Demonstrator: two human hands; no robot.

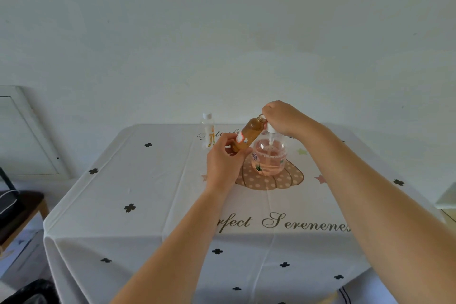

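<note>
Left hand (223,168) fingers wrap the amber bottle (248,136), judged light, rigid, slick, best gripped mid-body; right hand (281,118) fingers curl at its neck, grasp indeterminable.

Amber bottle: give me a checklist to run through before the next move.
1. Left hand grip on amber bottle: ok, fingers wrapped round its lower end.
2. Amber bottle tilt: ok, mouth is the high end, no spill shows.
3. Cap off: ok, bare threaded neck shows.
4. Right hand contents: cannot tell, fingers are curled at the bottle mouth and hide what they hold.
5. Pump bottle ready to receive: not ok, it stands upright on the tablecloth but the white pump head is in place.
6. Small clear bottle out of the way: ok, it stands capped, apart from both hands.
</note>
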